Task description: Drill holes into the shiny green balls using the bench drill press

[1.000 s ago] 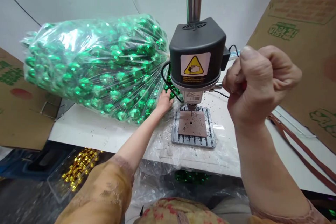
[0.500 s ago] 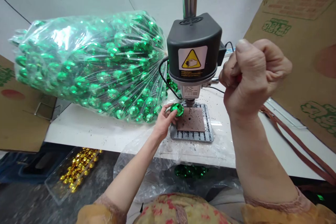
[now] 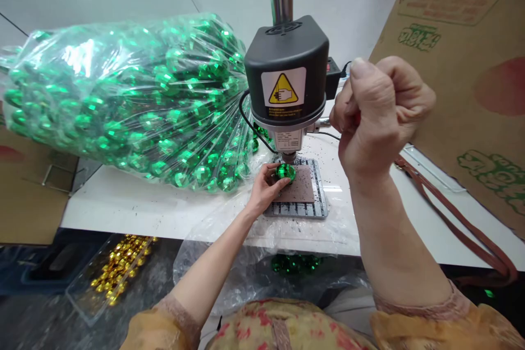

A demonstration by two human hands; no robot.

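Observation:
A shiny green faceted ball point(image 3: 286, 174) is pinched by the fingers of my left hand point(image 3: 264, 188). It sits over the brown square board point(image 3: 301, 188) on the slotted base point(image 3: 321, 209), right under the chuck of a small black drill press point(image 3: 287, 74). The drill tip is hidden at the ball. My right hand point(image 3: 375, 115) is closed in a fist around the press's feed handle, to the right of the motor housing. Only a bit of red shows between its fingers, and a metal lever point(image 3: 322, 124) runs toward it.
A big clear bag of green balls point(image 3: 135, 104) lies left of the press. Cardboard boxes point(image 3: 463, 98) flank the white table point(image 3: 110, 197). A brown strap point(image 3: 451, 213) hangs at right. Below are a clear bin of gold balls point(image 3: 123, 268) and a plastic bag with green balls point(image 3: 297, 263).
My left hand has carried the green ball rightward, from the board's left edge to beneath the chuck. My right hand keeps its grip on the handle. The whole view has shifted slightly.

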